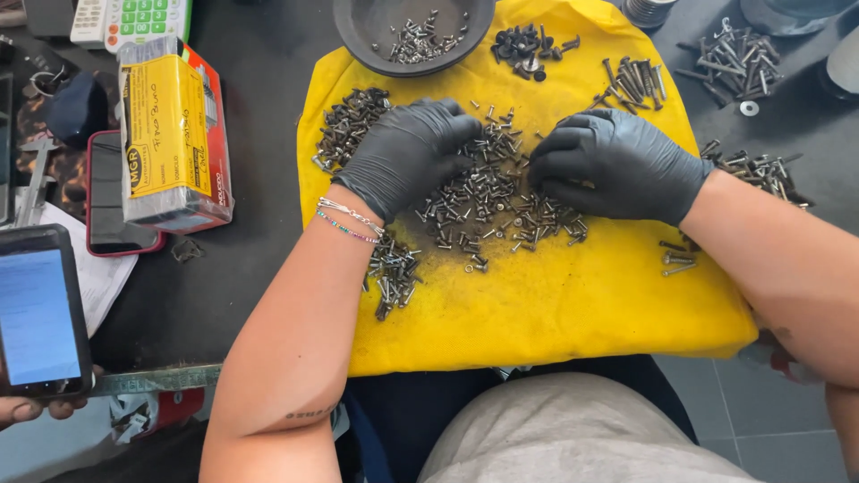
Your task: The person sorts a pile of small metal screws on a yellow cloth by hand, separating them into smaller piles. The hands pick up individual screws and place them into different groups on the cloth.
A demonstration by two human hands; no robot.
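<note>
Both of our hands, in black gloves, work over a central heap of small screws (488, 201) spread on a yellow cloth (555, 313). Our left hand (407, 152) lies palm-down on the heap's left edge, fingers loosely spread and pressing on the screws; whether anything is held beneath it we cannot tell. Our right hand (613, 165) rests on the heap's right side with fingertips drawn together toward the middle — they seem to pinch at a screw, though the fingers hide what, if anything, is gripped.

Around the heap the cloth carries sorted lots: a darker screw pile (344, 125) just left of the left hand, a small cluster (391, 279) beside the left wrist, black washers (528, 45) and long bolts (633, 82) at the far edge. A dark round bowl (358, 27) holding a few screws overlaps the cloth's top edge.

On the dark table to the left stands a yellow box (170, 134) — and at the lower left corner another person's fingers hold a lit phone (40, 313).
</note>
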